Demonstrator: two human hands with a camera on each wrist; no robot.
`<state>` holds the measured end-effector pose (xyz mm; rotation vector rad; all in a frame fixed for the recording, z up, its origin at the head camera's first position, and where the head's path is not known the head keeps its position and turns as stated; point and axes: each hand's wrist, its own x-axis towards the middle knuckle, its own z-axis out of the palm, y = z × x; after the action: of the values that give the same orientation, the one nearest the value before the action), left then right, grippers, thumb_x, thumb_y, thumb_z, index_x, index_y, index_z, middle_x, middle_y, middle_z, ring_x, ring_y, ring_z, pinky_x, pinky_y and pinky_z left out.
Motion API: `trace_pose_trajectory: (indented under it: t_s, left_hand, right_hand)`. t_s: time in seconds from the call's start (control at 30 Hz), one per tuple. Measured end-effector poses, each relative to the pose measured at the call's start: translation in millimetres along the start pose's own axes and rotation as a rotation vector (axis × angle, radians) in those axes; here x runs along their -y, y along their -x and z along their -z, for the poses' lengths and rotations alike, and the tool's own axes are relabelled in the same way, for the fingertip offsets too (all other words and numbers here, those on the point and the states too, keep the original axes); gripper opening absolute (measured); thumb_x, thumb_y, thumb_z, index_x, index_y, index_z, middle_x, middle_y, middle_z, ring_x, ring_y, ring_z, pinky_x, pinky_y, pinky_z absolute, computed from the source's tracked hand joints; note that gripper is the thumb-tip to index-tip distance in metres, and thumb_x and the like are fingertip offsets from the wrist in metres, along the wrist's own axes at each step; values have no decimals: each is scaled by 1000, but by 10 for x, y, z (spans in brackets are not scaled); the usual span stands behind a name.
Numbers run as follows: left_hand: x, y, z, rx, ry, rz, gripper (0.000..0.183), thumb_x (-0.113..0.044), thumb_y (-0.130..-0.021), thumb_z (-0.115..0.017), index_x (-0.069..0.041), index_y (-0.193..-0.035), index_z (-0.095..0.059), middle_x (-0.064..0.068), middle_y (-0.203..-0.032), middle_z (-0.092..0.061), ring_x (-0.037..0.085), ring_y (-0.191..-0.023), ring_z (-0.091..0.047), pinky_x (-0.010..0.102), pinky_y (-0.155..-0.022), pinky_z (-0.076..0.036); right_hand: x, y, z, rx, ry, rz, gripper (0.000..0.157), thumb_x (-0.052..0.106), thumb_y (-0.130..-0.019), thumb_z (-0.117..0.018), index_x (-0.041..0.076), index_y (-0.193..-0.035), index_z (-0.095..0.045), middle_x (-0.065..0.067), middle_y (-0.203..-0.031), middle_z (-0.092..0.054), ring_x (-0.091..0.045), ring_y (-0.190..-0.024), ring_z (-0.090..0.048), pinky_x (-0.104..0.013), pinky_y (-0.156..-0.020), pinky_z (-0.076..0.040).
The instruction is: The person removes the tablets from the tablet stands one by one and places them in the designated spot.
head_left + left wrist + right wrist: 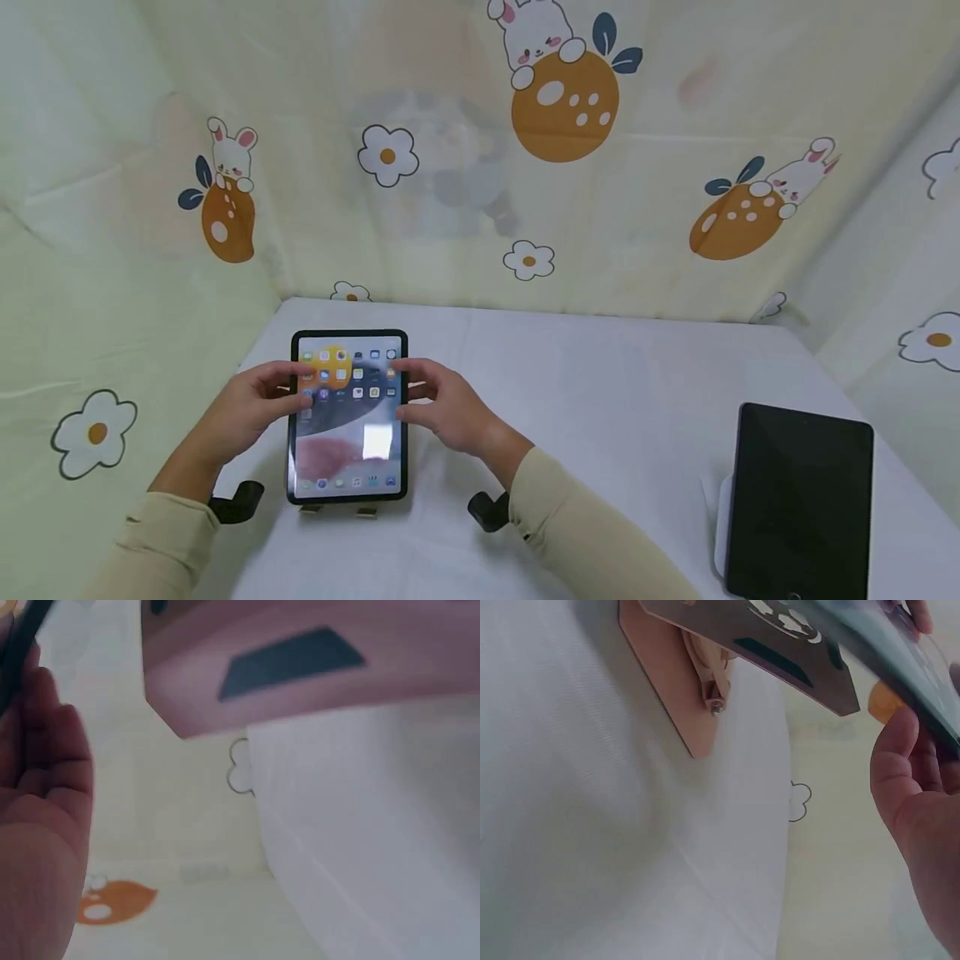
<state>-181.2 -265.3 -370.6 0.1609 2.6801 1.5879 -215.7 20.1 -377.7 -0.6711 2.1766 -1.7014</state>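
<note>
A tablet (348, 454) in a black case, its home screen lit with app icons, stands upright at the table's left. My left hand (251, 408) grips its left edge and my right hand (453, 412) its right edge, with fingertips over the screen's borders. A rose-gold metal stand is behind the tablet; two small lips (366, 512) show below it in the head view. The right wrist view has the stand's base (667, 690), a hinge (716, 705) and a back plate (802, 667) with dark pads. There, a gap shows between plate corner and tablet.
At the right front lies a second, dark-screened tablet (802, 500), with a white object (723, 527) partly hidden under its left side. White cloth covers the table (585, 400). Rabbit-printed curtains (450, 208) hang behind and at both sides. Black wrist mounts (238, 502) stick out near both cuffs.
</note>
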Motion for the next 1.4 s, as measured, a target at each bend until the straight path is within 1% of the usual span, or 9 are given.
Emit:
trace_pose_trajectory:
  t_s: [0.07, 0.13, 0.2, 0.3, 0.6, 0.87, 1.1, 1.27, 1.4]
  left_hand:
    - [-65, 5, -30, -34, -39, -15, 44, -17, -95, -71, 0, -134, -58, 17, -111, -57, 30, -98, -54, 27, -76, -52]
    - [-117, 9, -59, -52, -45, -22, 44, -16, -95, -71, -1, -134, -59, 18, -110, -57, 30, -98, -53, 28, -75, -52]
    - [-159, 5, -88, -59, -40, -23, 45, -15, -94, -71, -1, -135, -58, 18, -111, -58, 31, -98, -54, 28, -75, -53]
    - [-215, -8, -135, -56, -25, -21, 45, -13, -95, -71, -2, -136, -57, 19, -113, -58, 31, -99, -54, 31, -76, -55]
    - [-335, -102, -308, -37, -10, -21, 43, -8, -94, -70, -5, -135, -56, 18, -113, -59, 33, -101, -57, 28, -78, -56]
    - [-374, -204, -555, -11, 53, -1, 46, -5, -94, -69, -8, -137, -53, 17, -114, -60, 32, -102, -57, 33, -81, -57]
    - [-443, -252, -742, 17, 99, 24, 46, -4, -95, -67, -9, -138, -50, 18, -119, -58, 34, -108, -58, 40, -86, -57]
    - [-455, -269, -862, 30, 118, 51, 46, -2, -94, -67, -10, -136, -50, 16, -118, -58, 33, -107, -58, 37, -85, -57]
    - [-469, -306, -934, 38, 129, 51, 46, -1, -95, -66, -11, -136, -49, 15, -121, -58, 31, -107, -56, 35, -85, -56]
  right_hand:
    - [19, 5, -9, -44, 12, 12, 51, 7, -93, -69, 16, -141, -55, -4, -124, -55, -23, -109, -58, -33, -85, -55]
    - [34, 17, -19, -95, 32, 25, 49, 4, -93, -68, 16, -139, -55, -5, -124, -54, -24, -107, -59, -34, -83, -56]
    - [39, 33, -19, -140, 45, 33, 47, 4, -93, -68, 16, -137, -57, -5, -122, -54, -24, -104, -59, -33, -81, -56]
    - [43, 70, 10, -180, 50, 35, 45, 3, -94, -68, 15, -135, -57, -5, -120, -55, -24, -102, -59, -33, -80, -57]
    - [36, 194, 202, -218, 30, 43, 48, 0, -93, -67, 13, -137, -53, -11, -122, -55, -26, -99, -61, -35, -82, -57]
    - [-27, 316, 343, -300, 55, 10, 49, -1, -91, -68, 12, -137, -54, -10, -119, -57, -26, -95, -61, -35, -80, -57]
    - [-119, 404, 439, -352, 70, -28, 49, 0, -92, -68, 14, -137, -55, -10, -117, -57, -26, -94, -60, -33, -78, -57]
    - [-179, 460, 490, -370, 39, -59, 49, -3, -91, -68, 13, -136, -56, -12, -115, -57, -25, -90, -60, -32, -77, -56]
    - [-209, 494, 520, -385, 15, -66, 49, -4, -91, -67, 12, -136, -56, -13, -115, -57, -25, -90, -60, -32, -78, -56]
